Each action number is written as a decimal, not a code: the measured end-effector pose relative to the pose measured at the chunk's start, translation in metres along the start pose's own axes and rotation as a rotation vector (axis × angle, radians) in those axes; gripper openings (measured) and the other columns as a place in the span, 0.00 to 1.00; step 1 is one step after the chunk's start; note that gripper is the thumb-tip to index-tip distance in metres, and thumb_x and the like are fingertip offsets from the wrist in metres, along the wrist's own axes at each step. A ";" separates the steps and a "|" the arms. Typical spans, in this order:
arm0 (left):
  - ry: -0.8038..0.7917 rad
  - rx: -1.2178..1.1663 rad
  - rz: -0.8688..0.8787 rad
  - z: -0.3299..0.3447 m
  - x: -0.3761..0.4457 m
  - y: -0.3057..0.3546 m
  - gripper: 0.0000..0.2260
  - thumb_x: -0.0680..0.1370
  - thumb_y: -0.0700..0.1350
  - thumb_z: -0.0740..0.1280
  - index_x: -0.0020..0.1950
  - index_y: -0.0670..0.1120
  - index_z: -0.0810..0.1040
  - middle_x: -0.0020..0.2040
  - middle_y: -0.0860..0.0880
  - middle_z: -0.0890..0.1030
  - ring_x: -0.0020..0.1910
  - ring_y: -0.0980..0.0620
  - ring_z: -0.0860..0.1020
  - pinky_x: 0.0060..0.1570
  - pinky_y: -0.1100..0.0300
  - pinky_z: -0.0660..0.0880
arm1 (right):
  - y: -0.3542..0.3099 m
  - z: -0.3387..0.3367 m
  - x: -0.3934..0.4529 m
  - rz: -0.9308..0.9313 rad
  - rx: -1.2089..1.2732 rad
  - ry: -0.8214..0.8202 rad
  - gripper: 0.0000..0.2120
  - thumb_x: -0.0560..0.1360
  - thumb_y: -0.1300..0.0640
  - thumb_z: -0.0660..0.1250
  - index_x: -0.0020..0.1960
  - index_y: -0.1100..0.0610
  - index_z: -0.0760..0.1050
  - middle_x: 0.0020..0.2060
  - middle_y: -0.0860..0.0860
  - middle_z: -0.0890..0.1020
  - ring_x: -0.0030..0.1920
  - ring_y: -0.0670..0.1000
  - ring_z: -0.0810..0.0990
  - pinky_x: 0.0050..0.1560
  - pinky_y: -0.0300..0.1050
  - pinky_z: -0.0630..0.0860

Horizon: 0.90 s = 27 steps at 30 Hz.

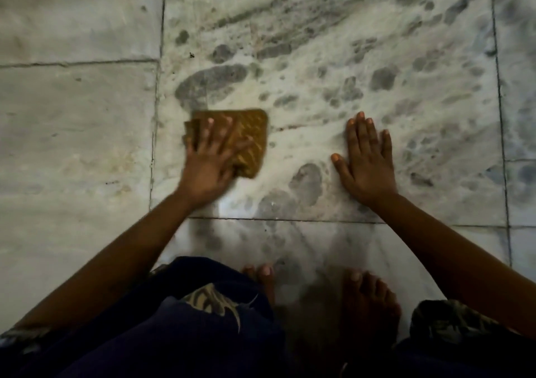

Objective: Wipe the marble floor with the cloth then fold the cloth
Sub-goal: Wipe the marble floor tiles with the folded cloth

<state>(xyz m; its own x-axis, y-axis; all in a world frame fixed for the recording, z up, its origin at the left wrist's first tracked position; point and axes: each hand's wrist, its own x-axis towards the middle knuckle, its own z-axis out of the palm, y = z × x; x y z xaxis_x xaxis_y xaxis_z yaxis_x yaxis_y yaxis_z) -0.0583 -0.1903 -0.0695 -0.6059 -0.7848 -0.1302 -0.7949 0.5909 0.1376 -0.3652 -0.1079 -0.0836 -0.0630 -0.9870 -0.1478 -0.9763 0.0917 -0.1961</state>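
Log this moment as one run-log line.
phase: wiping | left hand: pressing cloth | right hand: flat on marble floor

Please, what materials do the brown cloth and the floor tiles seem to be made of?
The cloth looks like woven fabric, mustard-brown and matte, with a ribbed diagonal pattern and soft rounded corners. The floor looks like polished marble: pale slabs with grey veins and blotches, thin joints and a faint sheen.
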 end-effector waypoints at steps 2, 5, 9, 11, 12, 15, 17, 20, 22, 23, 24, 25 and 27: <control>-0.013 0.006 -0.186 -0.009 0.022 -0.026 0.27 0.74 0.59 0.50 0.74 0.59 0.57 0.76 0.41 0.55 0.74 0.32 0.49 0.65 0.27 0.47 | -0.001 0.000 0.001 -0.005 -0.011 -0.005 0.34 0.77 0.41 0.44 0.76 0.61 0.49 0.75 0.59 0.52 0.75 0.55 0.49 0.71 0.47 0.35; -0.050 -0.022 -0.418 -0.028 0.084 -0.039 0.26 0.78 0.61 0.49 0.75 0.58 0.52 0.78 0.43 0.48 0.75 0.34 0.43 0.68 0.33 0.38 | 0.000 0.000 0.001 -0.001 -0.017 -0.005 0.35 0.77 0.40 0.42 0.76 0.61 0.47 0.76 0.59 0.50 0.75 0.53 0.46 0.71 0.47 0.33; -0.201 -0.010 -0.315 -0.041 0.147 -0.007 0.24 0.80 0.59 0.51 0.75 0.61 0.48 0.78 0.47 0.42 0.75 0.37 0.39 0.68 0.34 0.37 | 0.001 0.001 0.002 0.000 -0.013 -0.010 0.35 0.77 0.39 0.42 0.76 0.60 0.46 0.76 0.58 0.49 0.76 0.54 0.46 0.72 0.49 0.35; -0.223 0.026 -0.173 -0.033 0.139 0.024 0.24 0.80 0.60 0.51 0.75 0.62 0.48 0.78 0.47 0.43 0.75 0.37 0.40 0.68 0.34 0.39 | 0.001 0.001 0.002 0.002 -0.005 -0.018 0.35 0.76 0.39 0.42 0.76 0.60 0.46 0.76 0.58 0.49 0.76 0.54 0.46 0.72 0.50 0.36; -0.194 0.045 -0.114 -0.025 0.124 0.037 0.24 0.79 0.61 0.49 0.75 0.62 0.50 0.78 0.47 0.44 0.75 0.37 0.41 0.69 0.35 0.41 | 0.001 0.000 0.002 0.001 -0.003 -0.014 0.35 0.76 0.39 0.42 0.76 0.60 0.46 0.76 0.58 0.50 0.76 0.54 0.47 0.72 0.50 0.37; -0.098 0.008 0.042 -0.006 0.049 0.059 0.25 0.77 0.62 0.47 0.74 0.61 0.55 0.78 0.45 0.51 0.75 0.36 0.47 0.69 0.36 0.44 | 0.000 0.000 0.001 0.001 0.002 -0.014 0.36 0.76 0.39 0.42 0.76 0.60 0.47 0.76 0.58 0.51 0.76 0.55 0.48 0.72 0.52 0.39; -0.075 -0.010 0.105 0.007 -0.008 0.056 0.24 0.78 0.60 0.50 0.74 0.60 0.56 0.77 0.44 0.52 0.75 0.36 0.47 0.69 0.35 0.45 | -0.001 -0.001 0.001 -0.004 0.018 -0.016 0.36 0.76 0.39 0.42 0.76 0.61 0.48 0.76 0.59 0.51 0.76 0.55 0.48 0.72 0.52 0.39; -0.043 -0.028 0.045 0.014 -0.066 0.035 0.25 0.78 0.60 0.50 0.75 0.62 0.51 0.77 0.44 0.51 0.75 0.38 0.45 0.69 0.33 0.46 | 0.000 -0.003 0.000 0.001 0.038 -0.026 0.37 0.75 0.38 0.41 0.76 0.61 0.48 0.76 0.58 0.50 0.76 0.55 0.47 0.72 0.52 0.38; -0.025 -0.040 -0.067 0.011 -0.066 0.011 0.26 0.77 0.64 0.46 0.74 0.64 0.48 0.77 0.44 0.50 0.75 0.37 0.44 0.67 0.31 0.45 | 0.000 -0.003 -0.001 0.006 0.030 -0.026 0.37 0.75 0.38 0.41 0.76 0.61 0.47 0.76 0.58 0.50 0.76 0.55 0.47 0.72 0.51 0.37; -0.028 -0.038 -0.141 0.008 -0.054 0.000 0.27 0.76 0.66 0.45 0.74 0.63 0.48 0.77 0.43 0.49 0.75 0.36 0.44 0.66 0.30 0.43 | 0.000 -0.003 -0.001 0.006 0.027 -0.029 0.37 0.75 0.38 0.41 0.76 0.61 0.47 0.76 0.58 0.49 0.76 0.55 0.47 0.72 0.51 0.37; -0.036 -0.039 -0.221 0.003 -0.037 -0.011 0.29 0.74 0.66 0.45 0.74 0.62 0.49 0.77 0.43 0.49 0.75 0.36 0.44 0.66 0.29 0.42 | -0.001 -0.003 0.000 0.008 0.028 -0.036 0.37 0.75 0.38 0.40 0.76 0.61 0.47 0.76 0.58 0.49 0.76 0.55 0.46 0.72 0.51 0.37; -0.045 -0.041 -0.294 -0.003 -0.017 -0.017 0.30 0.73 0.66 0.44 0.74 0.61 0.50 0.77 0.43 0.48 0.75 0.36 0.44 0.66 0.30 0.41 | 0.000 -0.004 0.000 0.010 0.028 -0.042 0.37 0.75 0.38 0.40 0.76 0.61 0.47 0.76 0.58 0.49 0.76 0.55 0.46 0.72 0.51 0.37; -0.073 -0.032 -0.377 -0.015 0.022 -0.019 0.32 0.71 0.67 0.42 0.75 0.60 0.50 0.78 0.45 0.46 0.75 0.38 0.43 0.66 0.31 0.39 | -0.001 -0.005 0.001 0.013 0.028 -0.050 0.38 0.74 0.37 0.39 0.76 0.60 0.46 0.76 0.58 0.49 0.76 0.55 0.46 0.72 0.52 0.37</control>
<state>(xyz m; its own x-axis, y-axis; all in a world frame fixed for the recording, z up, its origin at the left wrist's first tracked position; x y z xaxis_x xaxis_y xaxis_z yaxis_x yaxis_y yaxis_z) -0.0560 -0.2213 -0.0597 -0.2725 -0.9300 -0.2468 -0.9618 0.2560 0.0972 -0.3658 -0.1101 -0.0785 -0.0644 -0.9779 -0.1989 -0.9692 0.1088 -0.2211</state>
